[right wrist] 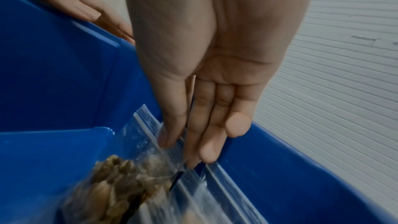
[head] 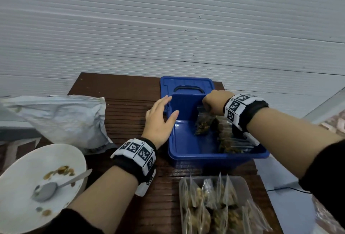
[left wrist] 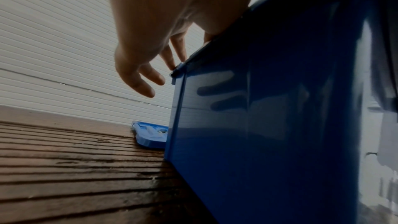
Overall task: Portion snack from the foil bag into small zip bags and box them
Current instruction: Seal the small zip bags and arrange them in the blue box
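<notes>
1. Right hand pinches a filled zip bag by its seal, inside the blue box at the bench's far edge.
2. Left hand, fingers spread, rests on the box rim.
3. The bag looks light, floppy, slippery; the seal strip seems the firmest hold.

Looks like a home setup, not a proper packing shop or lab

Small dark brown slatted wood table pushed right up against a white ribbed panel wall at the far side, scuffed here and there. On the near left there's a used white plate with a spoon and a few leftover bits of snack on it, a crumpled foil bag behind it, an ordinary blue plastic storage box in the middle with its lid lying at the far side, and a clear tray of filled zip bags near right. All household stuff, so home or a casual back room at most.
</notes>
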